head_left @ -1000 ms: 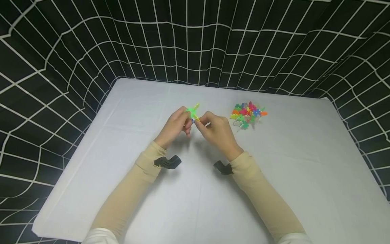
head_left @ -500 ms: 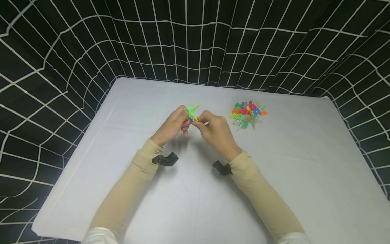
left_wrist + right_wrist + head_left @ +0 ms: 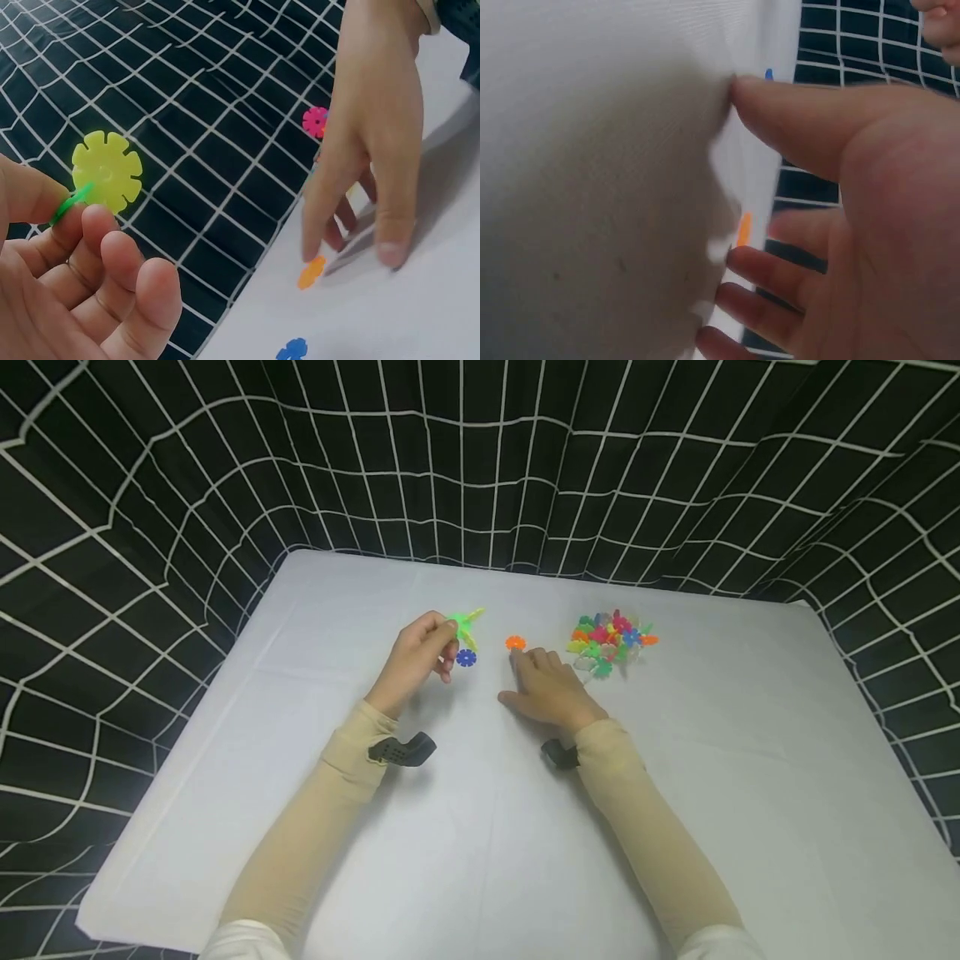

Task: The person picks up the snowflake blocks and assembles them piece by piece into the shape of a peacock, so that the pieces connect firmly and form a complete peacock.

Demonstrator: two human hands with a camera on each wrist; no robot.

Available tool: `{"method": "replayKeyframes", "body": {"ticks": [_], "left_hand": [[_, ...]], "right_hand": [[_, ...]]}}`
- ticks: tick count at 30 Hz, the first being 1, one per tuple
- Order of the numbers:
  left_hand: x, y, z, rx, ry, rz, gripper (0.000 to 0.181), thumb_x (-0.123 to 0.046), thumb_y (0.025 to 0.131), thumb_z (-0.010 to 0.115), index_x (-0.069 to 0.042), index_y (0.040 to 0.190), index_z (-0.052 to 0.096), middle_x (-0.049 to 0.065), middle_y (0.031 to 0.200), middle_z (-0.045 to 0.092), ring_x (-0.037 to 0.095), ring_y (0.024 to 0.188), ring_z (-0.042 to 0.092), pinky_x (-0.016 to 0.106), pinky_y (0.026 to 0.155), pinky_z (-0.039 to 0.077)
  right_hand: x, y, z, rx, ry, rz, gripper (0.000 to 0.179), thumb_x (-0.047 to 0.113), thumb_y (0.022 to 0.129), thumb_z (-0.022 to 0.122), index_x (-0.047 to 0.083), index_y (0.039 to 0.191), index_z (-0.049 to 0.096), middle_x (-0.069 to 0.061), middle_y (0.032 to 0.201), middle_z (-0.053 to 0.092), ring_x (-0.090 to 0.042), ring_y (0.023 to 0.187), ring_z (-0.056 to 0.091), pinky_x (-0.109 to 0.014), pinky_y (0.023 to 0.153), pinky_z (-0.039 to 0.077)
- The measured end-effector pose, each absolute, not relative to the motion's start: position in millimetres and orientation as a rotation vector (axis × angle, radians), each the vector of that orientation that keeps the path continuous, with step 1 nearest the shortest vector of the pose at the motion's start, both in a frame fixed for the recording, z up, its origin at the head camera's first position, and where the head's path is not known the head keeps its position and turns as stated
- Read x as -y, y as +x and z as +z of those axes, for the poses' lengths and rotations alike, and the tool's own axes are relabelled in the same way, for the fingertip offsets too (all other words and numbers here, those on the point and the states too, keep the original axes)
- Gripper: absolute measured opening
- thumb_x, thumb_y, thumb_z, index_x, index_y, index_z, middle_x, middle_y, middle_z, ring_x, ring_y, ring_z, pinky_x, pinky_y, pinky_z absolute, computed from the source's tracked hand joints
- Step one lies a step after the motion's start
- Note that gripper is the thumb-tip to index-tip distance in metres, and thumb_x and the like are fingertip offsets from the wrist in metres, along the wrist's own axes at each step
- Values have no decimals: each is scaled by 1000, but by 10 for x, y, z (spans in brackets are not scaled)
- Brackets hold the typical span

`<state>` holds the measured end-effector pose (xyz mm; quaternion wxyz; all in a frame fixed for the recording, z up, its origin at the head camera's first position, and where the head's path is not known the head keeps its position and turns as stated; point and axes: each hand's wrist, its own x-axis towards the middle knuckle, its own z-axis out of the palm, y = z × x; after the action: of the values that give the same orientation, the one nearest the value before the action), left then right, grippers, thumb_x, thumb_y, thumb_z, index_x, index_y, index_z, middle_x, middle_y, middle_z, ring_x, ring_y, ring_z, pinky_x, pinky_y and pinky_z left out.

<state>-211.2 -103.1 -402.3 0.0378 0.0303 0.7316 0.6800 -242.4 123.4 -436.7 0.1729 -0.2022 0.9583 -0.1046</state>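
Observation:
My left hand (image 3: 415,658) pinches a green snowflake disc (image 3: 460,626) between thumb and index finger, its other fingers loosely bent. Slotted into the green disc are yellow snowflake discs (image 3: 470,640); the left wrist view shows one yellow disc (image 3: 107,172) face on. A blue snowflake disc (image 3: 466,657) lies on the table just beyond the left fingers. My right hand (image 3: 551,692) is spread palm down, low over the table, and holds nothing. Its index fingertip is at the near edge of an orange snowflake disc (image 3: 515,643); whether they touch I cannot tell.
A loose heap of multicoloured snowflake discs (image 3: 613,639) lies right of the right hand, on the white-covered table (image 3: 750,735). Behind the table's far edge hangs a black curtain with a white grid (image 3: 480,468).
The right hand has let go of the yellow disc, moved right and spread its fingers beside the orange disc. The left hand has drawn slightly left with the joined discs, uncovering the blue one.

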Motion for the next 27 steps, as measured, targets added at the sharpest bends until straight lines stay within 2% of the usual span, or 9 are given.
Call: {"method": "replayKeyframes", "body": {"ticks": [2, 6, 9, 11, 12, 18, 20, 27], "left_hand": [[1017, -2110, -4003, -2230, 97, 2095, 20, -28, 106, 48, -12, 94, 51, 1, 78, 54, 12, 66, 52, 22, 55, 53], [993, -2107, -3977, -2203, 92, 2101, 19, -28, 106, 47, -13, 95, 51, 1, 79, 54, 13, 67, 52, 22, 56, 53], [1000, -2106, -3987, -2195, 97, 2111, 18, -27, 107, 46, -12, 97, 50, 2, 80, 55, 13, 67, 52, 23, 56, 53], [1012, -2105, -4001, -2190, 120, 2126, 18, -26, 108, 45, -12, 99, 49, 3, 81, 56, 13, 68, 53, 23, 56, 53], [1019, -2107, -4009, -2187, 135, 2132, 17, -26, 108, 45, -12, 99, 49, 3, 82, 57, 13, 68, 54, 23, 55, 53], [1042, -2111, -4033, -2145, 211, 2152, 12, -18, 106, 52, -7, 109, 54, 8, 92, 66, 13, 75, 63, 24, 58, 57], [1051, -2105, -4029, -2114, 229, 2172, 13, -15, 104, 55, -5, 114, 55, 7, 93, 68, 14, 77, 64, 24, 60, 58], [1079, -2083, -3991, -1934, 262, 2262, 8, -10, 105, 53, -9, 113, 53, 1, 95, 70, 15, 77, 66, 26, 61, 58]], "right_hand": [[-1275, -2465, -4412, -2760, -572, -274, 82, 54, 98, 57, 10, 160, 25, -20, 145, 41, -37, 129, 38, -55, 113, 38], [-1385, -2509, -4422, -2769, -565, -280, 68, 49, 100, 56, 16, 156, 37, -17, 134, 45, -34, 119, 39, -52, 103, 41], [-1436, -2510, -4365, -2718, -573, -352, 51, 40, 98, 62, 17, 143, 55, -15, 130, 51, -34, 118, 43, -52, 103, 45], [-1447, -2506, -4324, -2691, -574, -411, 43, 34, 95, 66, 13, 132, 60, -14, 122, 55, -32, 114, 46, -50, 100, 47], [-1444, -2506, -4308, -2684, -572, -431, 42, 32, 94, 68, 12, 130, 59, -14, 121, 56, -32, 114, 48, -50, 101, 49], [-1393, -2509, -4317, -2696, -597, -408, 49, 25, 94, 67, 13, 140, 56, -13, 116, 59, -32, 111, 51, -48, 97, 49], [-1387, -2513, -4343, -2700, -581, -415, 42, 23, 94, 67, 11, 133, 60, -12, 113, 59, -31, 109, 50, -47, 95, 49], [-1354, -2524, -4337, -2671, -487, -599, 26, 17, 95, 67, 9, 116, 56, -11, 105, 65, -28, 97, 57, -41, 89, 53]]}}
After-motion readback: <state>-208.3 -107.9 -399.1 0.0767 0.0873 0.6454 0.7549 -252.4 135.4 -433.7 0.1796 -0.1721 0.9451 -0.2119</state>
